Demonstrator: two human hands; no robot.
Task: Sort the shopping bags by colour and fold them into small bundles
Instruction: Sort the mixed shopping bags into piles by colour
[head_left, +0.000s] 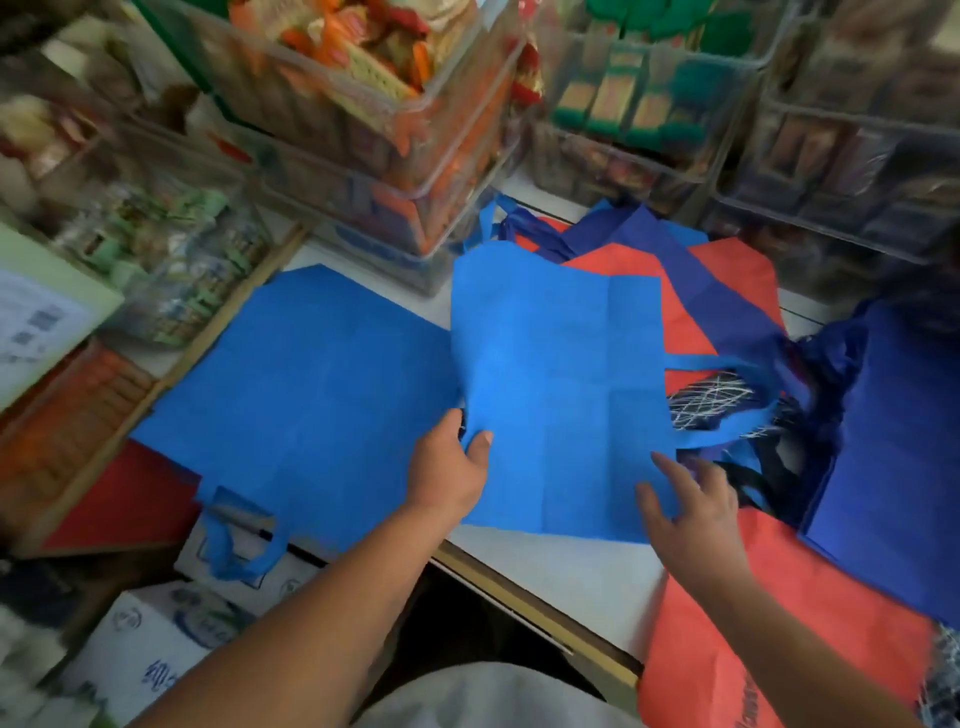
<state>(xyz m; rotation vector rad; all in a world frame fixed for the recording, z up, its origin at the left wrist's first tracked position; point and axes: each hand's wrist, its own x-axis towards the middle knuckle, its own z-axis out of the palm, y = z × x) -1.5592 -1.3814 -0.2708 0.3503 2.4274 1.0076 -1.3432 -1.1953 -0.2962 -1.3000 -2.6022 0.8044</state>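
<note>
The middle light blue bag (556, 374) lies flat on the white table (571, 571). It looks like that matte non-woven fabric, roughly rectangular, with a grid of fold creases still pressed into it. Its strap handles (727, 436) trail off to the right.

The left hand (449, 467) has a pinch grip on the bag's left edge, thumb on top. The other fingers are tucked behind the fabric, so there's no telling how far they curl. The right hand (696, 512) isn't gripping anything, just spread fingers lying flat on the lower right corner.

A second light blue bag (311, 374) of the same fabric lies spread out just to the left. Its looped handles (239, 545) hang over the table's front edge.

On the right it's a heap:
- red-orange bags (737, 649), one draped off the front edge and cut off by the frame
- dark blue bags (904, 441) layered over and under them
- something dark with white scribbly lines (711, 400), mostly buried

Clear plastic bins (363, 104) of packaged snacks are stacked along the back, too motion-blurred to read any labels. Printed cardboard boxes (145, 649) sit below on the left.
</note>
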